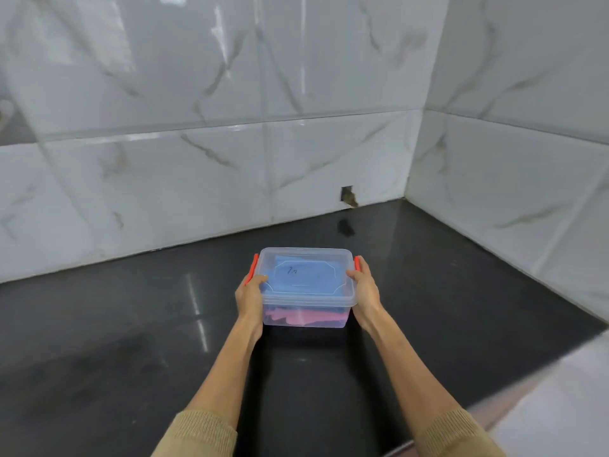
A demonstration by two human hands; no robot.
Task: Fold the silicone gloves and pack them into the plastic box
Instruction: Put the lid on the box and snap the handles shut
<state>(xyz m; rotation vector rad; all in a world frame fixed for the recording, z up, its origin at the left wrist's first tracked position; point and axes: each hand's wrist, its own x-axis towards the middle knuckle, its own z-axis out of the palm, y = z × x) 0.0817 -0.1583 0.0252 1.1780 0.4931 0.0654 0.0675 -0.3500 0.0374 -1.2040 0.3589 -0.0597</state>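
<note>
A clear plastic box [306,305] with its lid on stands on the black counter [131,324]. Through the lid a folded blue glove [303,278] shows on top, and a pink glove [309,316] lies beneath it against the front wall. Orange clips [253,265] sit on both short ends. My left hand [251,293] grips the box's left end, thumb over the lid edge. My right hand [364,286] grips the right end the same way, beside the right orange clip [357,262].
White marble-look tiled walls [230,159] close off the counter at the back and right, meeting in a corner. A small dark hole [347,196] shows in the back wall near the counter. A pale surface [566,400] lies at the lower right.
</note>
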